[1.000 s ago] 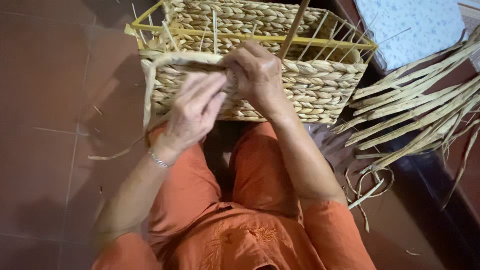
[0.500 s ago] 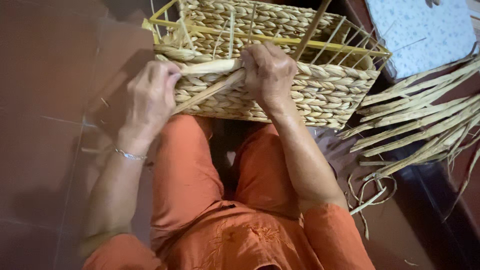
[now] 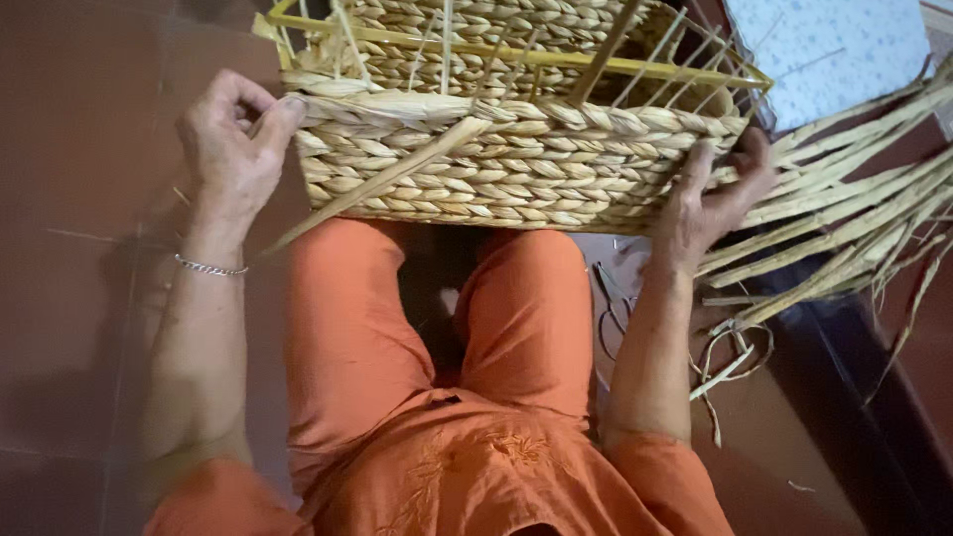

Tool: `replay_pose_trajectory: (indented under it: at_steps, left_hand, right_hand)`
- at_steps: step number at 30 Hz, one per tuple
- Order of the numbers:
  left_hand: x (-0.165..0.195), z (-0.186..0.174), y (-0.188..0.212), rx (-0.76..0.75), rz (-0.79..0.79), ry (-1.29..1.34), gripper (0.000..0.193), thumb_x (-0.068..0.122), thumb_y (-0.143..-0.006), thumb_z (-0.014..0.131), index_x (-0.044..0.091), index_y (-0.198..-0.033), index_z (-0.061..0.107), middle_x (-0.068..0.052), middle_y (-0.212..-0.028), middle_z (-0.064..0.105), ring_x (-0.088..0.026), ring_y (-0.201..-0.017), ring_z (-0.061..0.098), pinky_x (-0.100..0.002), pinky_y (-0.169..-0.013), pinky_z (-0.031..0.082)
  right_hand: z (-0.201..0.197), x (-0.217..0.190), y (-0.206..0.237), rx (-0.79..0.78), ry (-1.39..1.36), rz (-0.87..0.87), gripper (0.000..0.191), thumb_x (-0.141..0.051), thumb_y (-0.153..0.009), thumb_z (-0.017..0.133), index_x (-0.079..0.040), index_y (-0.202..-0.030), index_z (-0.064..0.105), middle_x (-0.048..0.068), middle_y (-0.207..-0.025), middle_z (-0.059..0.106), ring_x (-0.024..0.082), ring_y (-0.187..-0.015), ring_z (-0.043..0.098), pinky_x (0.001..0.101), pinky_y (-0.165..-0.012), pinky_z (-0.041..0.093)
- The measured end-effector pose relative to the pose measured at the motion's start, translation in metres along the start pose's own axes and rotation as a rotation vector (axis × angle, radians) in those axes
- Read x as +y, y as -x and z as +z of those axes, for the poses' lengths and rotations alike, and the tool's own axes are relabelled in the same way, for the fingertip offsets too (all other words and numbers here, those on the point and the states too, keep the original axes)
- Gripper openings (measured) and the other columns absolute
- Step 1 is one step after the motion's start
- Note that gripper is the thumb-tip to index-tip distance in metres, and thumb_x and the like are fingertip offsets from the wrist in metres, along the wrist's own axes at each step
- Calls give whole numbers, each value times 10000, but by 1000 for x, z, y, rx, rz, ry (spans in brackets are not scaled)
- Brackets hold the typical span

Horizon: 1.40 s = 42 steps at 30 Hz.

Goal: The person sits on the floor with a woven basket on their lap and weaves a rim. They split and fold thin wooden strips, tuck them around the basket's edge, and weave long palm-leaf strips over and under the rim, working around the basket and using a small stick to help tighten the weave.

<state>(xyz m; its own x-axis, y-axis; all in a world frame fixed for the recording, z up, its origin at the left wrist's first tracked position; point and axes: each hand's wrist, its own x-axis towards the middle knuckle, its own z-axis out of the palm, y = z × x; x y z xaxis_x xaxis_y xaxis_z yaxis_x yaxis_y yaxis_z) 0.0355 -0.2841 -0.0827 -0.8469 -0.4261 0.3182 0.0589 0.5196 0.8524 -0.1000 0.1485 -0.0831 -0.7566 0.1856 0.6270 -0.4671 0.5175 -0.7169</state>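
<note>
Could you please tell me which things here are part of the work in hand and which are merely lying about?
In hand:
- rectangular woven straw basket on a yellow wire frame
- loose flat straw strand across its front
- left hand pinching the rim corner
- right hand on the right end

Lying about:
- bundle of dried straw strips
- pale blue patterned cloth

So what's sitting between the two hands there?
In the head view, the half-woven straw basket spans the gap between left hand and right hand.
</note>
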Motion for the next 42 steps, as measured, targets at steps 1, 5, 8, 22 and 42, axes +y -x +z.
replay_pose_trajectory:
  at_steps: [1,5,8,22,42]
  left_hand:
    - [1,-1,1,3,1,4,283,91,-1054,845,-12,-913,622,-42,-842,650,-56,-738,566,-234,-641,469]
    - [12,-3,12,-97,0,96,200,12,-1069,758,-33,-981,584,-78,-904,685,-95,-786,697,-246,-661,594]
    - [21,2,35,-172,-68,198,163,-25,-1048,717,-48,-976,573,-106,-901,666,-123,-799,712,-263,-660,631]
    - [66,-8,60,-212,123,-291,197,204,-1014,787,23,-1031,712,-105,-891,686,-191,-709,649,-333,-604,497]
    - [65,24,90,-107,538,-680,274,270,-964,815,81,-1073,650,-86,-1059,513,-272,-1011,503,-442,-878,418]
  right_hand:
    - [-2,4,0,-76,-114,109,399,-191,-1085,683,-3,-1399,523,117,-1295,592,211,-1209,571,369,-1052,510]
    - [-3,17,-17,-140,-122,132,353,-174,-1103,627,37,-1386,610,142,-1285,698,225,-1164,657,367,-1006,551]
    - [-1,27,-39,-152,-150,15,348,-137,-1103,636,32,-1405,600,152,-1294,695,216,-1141,685,351,-979,597]
    - [20,-48,1,-603,-180,-293,158,-25,-1024,748,-62,-1173,714,99,-1101,746,145,-804,705,285,-659,602]
    - [98,-76,21,-370,94,-671,163,-114,-982,762,-80,-1091,645,118,-974,697,159,-723,669,253,-523,508]
